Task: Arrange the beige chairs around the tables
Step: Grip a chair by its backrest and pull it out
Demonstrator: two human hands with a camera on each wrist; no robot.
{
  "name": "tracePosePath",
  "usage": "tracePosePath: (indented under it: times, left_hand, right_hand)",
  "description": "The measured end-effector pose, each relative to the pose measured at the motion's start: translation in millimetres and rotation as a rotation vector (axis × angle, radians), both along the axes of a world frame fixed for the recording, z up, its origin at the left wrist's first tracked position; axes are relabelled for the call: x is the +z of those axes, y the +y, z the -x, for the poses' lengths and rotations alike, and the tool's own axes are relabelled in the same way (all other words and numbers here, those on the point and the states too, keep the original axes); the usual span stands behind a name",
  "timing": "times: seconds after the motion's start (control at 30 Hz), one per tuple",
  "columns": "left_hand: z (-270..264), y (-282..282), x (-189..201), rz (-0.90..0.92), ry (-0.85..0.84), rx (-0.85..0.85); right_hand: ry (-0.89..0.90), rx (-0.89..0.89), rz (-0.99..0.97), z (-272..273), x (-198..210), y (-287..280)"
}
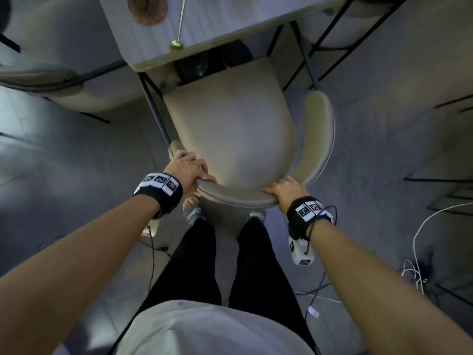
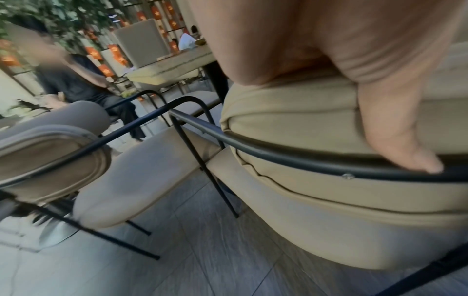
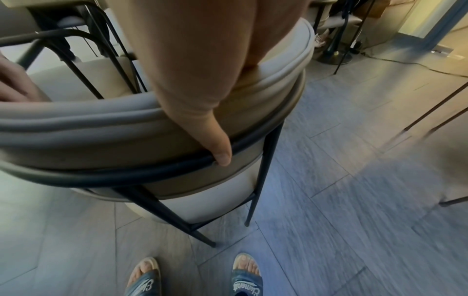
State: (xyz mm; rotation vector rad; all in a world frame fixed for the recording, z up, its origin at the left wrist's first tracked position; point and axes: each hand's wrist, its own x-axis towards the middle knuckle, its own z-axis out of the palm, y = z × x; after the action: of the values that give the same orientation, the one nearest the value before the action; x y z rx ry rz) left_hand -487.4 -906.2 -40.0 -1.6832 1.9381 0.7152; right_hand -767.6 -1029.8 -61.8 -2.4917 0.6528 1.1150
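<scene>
A beige chair (image 1: 230,129) with a curved padded backrest (image 1: 238,196) and black metal legs stands right in front of me. The front of its seat sits under the edge of the pale wooden table (image 1: 217,29). My left hand (image 1: 189,165) grips the left end of the backrest, its thumb (image 2: 405,152) down on the black rail behind. On the right part of the backrest my right hand (image 1: 286,189) holds on, fingers over the top and thumb (image 3: 220,152) against the rail. The fingertips are hidden behind the padding.
A second beige chair (image 1: 76,90) stands close on the left, its black frame nearly touching mine. A wooden bowl (image 1: 147,7) and a brass rod (image 1: 180,24) are on the table. Cables (image 1: 419,252) trail on the tiled floor at right. A person (image 2: 83,80) sits beyond.
</scene>
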Motion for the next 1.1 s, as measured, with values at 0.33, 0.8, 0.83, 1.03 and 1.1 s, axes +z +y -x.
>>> tracePosePath:
  times: [0.33,0.8,0.83,1.03,1.1]
  left_hand:
    - [47,1,-1,-0.051,-0.116,0.159]
    - [96,14,-15,0.011,0.031,0.334]
    - [96,15,-16,0.008,0.034,0.337]
    - [89,20,-17,0.007,0.040,0.307]
    - [84,28,-16,-0.004,0.047,0.298]
  right_hand:
    - [-0.104,-0.058,-0.058,7,0,-9]
    - [-0.192,-0.096,0.005,20,-35,-9]
    - [-0.190,-0.101,0.004,19,-33,-10]
    - [-0.153,-0.125,-0.022,12,-17,2]
    - [-0.149,-0.147,-0.032,10,-16,14]
